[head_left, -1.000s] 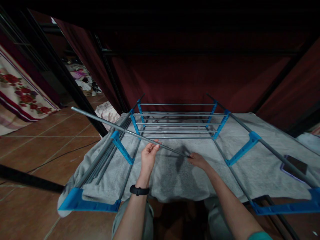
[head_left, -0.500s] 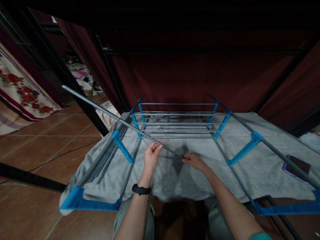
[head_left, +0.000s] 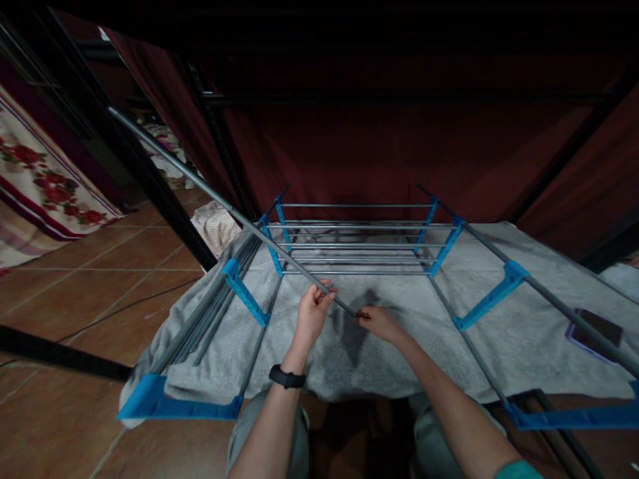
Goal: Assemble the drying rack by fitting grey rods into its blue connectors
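Note:
A long grey metal tube (head_left: 200, 184) slants from the upper left down to the middle, held above the grey blanket. My left hand (head_left: 313, 309), with a black band on its wrist, pinches the tube near its lower end. At that end, the fingers of my right hand (head_left: 377, 322) are closed on the tube's tip, which they partly hide. Beyond both hands stands a rack frame with blue plastic brackets (head_left: 442, 249) and several grey crossbars (head_left: 354, 246). Two more blue brackets, a left one (head_left: 244, 293) and a right one (head_left: 492, 296), join the side poles nearer me.
Several loose grey tubes (head_left: 219, 309) lie along the left side of the blanket (head_left: 379, 372). A phone (head_left: 594, 332) rests at the right, beside the side pole. A black metal post (head_left: 164, 179) rises at the left, and a dark red curtain (head_left: 349, 153) hangs behind.
The tube's far end has swung upward and slightly left, so it slants more steeply. My left hand has shifted right, closer to my right hand, which moved slightly left.

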A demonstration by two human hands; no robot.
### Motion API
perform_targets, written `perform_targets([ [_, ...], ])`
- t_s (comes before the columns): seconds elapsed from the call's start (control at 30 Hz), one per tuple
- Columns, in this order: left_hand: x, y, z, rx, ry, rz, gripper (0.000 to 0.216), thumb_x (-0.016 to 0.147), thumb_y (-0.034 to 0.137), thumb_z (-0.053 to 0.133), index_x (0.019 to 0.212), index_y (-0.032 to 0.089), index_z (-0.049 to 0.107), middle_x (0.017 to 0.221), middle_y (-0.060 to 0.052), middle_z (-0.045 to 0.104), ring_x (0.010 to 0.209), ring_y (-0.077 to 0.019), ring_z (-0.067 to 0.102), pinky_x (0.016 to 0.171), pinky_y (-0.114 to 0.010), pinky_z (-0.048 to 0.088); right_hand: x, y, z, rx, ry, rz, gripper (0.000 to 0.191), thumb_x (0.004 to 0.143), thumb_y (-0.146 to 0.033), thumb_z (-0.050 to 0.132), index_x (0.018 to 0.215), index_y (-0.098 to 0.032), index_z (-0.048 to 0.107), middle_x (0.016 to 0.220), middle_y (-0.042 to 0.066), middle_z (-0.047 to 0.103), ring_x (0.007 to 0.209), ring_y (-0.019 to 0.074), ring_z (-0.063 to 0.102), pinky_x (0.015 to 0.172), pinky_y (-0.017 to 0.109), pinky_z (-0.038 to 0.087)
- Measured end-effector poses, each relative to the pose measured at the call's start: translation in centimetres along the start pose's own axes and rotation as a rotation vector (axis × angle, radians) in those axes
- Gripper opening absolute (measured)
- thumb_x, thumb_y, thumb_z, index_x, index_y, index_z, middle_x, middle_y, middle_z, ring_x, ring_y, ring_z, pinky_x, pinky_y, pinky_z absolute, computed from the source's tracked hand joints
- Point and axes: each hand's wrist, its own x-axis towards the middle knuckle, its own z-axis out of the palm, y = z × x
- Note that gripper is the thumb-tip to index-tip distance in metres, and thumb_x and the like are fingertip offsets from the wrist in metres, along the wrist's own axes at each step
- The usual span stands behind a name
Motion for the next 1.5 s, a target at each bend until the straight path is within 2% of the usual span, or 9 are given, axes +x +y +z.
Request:
perform_targets([
  [0.23,-0.1,-0.3,0.1,0.027,-0.025,-0.004,0.036,0.068,0.026,0.077,0.100,0.020,0.061,0.085,-0.004,0.073,0.081,-0.0177,0.068,0.073,-0.029,0.049,0.2,-0.7,0.5,-0.015,-0.010,-0.002,0.018,0.085,-0.032,0.058,0.081,-0.019,0.069,0.074,0.002,0.067,0.067,0.0140,0.058,0.060,0.025,0.034],
  [0.5,0.1,-1.4,-0.1,0.065,-0.053,-0.044,0.034,0.070,0.025,0.073,0.099,0.019,0.056,0.083,-0.003,0.071,0.079,-0.0156,0.066,0.071,-0.026,0.048,0.2,-0.9,0.7,-0.042,-0.037,-0.015,0.012,0.084,-0.024,0.058,0.086,-0.020,0.069,0.085,0.003,0.071,0.075,0.0153,0.062,0.065,0.025,0.037],
  [0.77,-0.6,-2.4,-0.1,0.018,-0.041,-0.160,0.028,0.067,0.026,0.073,0.087,0.018,0.055,0.082,-0.004,0.070,0.073,-0.0143,0.064,0.066,-0.026,0.049,0.3,-0.3,0.3,0.007,-0.050,-0.069,0.014,0.080,-0.019,0.058,0.089,-0.018,0.069,0.085,0.004,0.071,0.076,0.0163,0.062,0.065,0.026,0.038],
  [1.03,-0.9,-3.1,0.6,0.231,-0.079,-0.032,0.014,0.072,0.016,0.063,0.085,0.018,0.057,0.078,-0.002,0.067,0.075,-0.0155,0.063,0.068,-0.026,0.046,0.1,-0.3,0.4,0.040,-0.082,-0.054,0.020,0.078,-0.013,0.055,0.087,-0.020,0.072,0.086,0.004,0.073,0.079,0.0171,0.065,0.068,0.025,0.042],
  [1.13,-1.1,-2.7,0.8,0.291,-0.082,0.018,0.016,0.076,0.015,0.060,0.091,0.018,0.057,0.081,-0.002,0.065,0.078,-0.0162,0.063,0.070,-0.027,0.046,0.3,-0.4,0.5,0.061,-0.071,-0.067,0.021,0.079,-0.013,0.054,0.087,-0.020,0.073,0.087,0.004,0.074,0.080,0.0169,0.066,0.070,0.025,0.044],
  [1.27,-1.1,-1.8,0.7,0.320,-0.086,0.085,0.029,0.084,0.018,0.054,0.113,0.020,0.052,0.086,-0.002,0.063,0.082,-0.0157,0.063,0.071,-0.027,0.047,0.6,-0.2,0.4,0.095,-0.023,-0.089,0.023,0.081,-0.015,0.053,0.090,-0.020,0.073,0.092,0.005,0.075,0.085,0.0182,0.068,0.076,0.027,0.047],
  [1.5,-0.9,-1.3,0.0,0.454,-0.107,0.181,0.046,0.089,0.015,0.046,0.134,0.021,0.041,0.082,0.002,0.056,0.073,-0.0132,0.056,0.072,-0.026,0.044,1.0,0.4,-0.1,0.177,0.067,-0.127,0.026,0.082,-0.019,0.050,0.094,-0.021,0.074,0.092,0.004,0.075,0.085,0.0184,0.068,0.079,0.030,0.049],
])
